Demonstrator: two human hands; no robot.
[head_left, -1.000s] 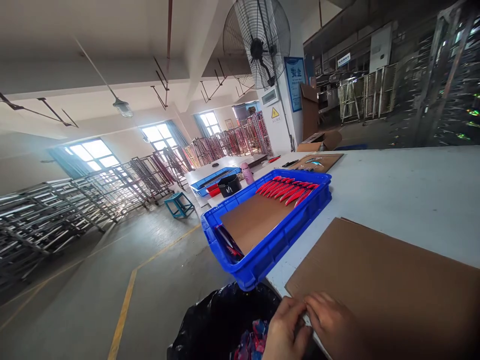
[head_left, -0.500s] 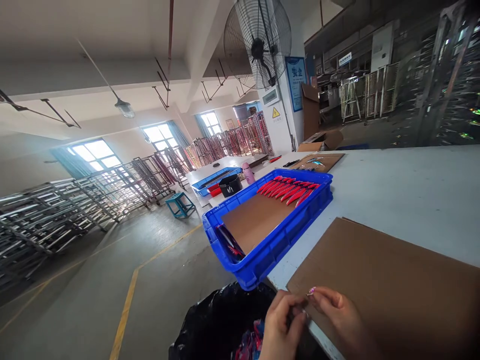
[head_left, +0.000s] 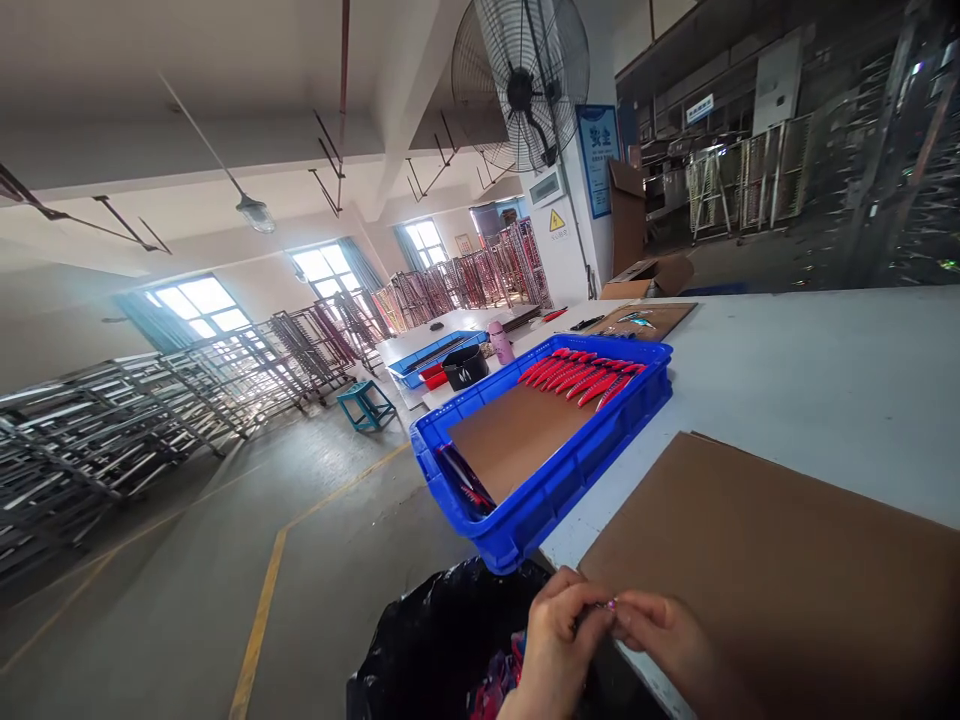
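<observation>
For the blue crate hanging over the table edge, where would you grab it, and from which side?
Take the blue crate by the rims of its two long walls, coming down from above. Its near corner juts past the table edge, over the black bag, and loose red pieces lie inside, so a level two-handed lift probably suits best.

Little can be read here. A blue poster (head_left: pixel 598 160) on the white pillar beside the wall fan carries large white characters at its top, seemingly Chinese, with smaller lines below that are too small to make out. Below and left of it, a yellow triangular warning sign (head_left: pixel 556 221) is fixed to the same pillar; its symbol and caption are unreadable. A small white-and-blue sign (head_left: pixel 699 108) hangs high over the racks at right, its lettering illegible. A black bucket (head_left: pixel 463 367) on the far bench bears a white mark, not legible.
</observation>
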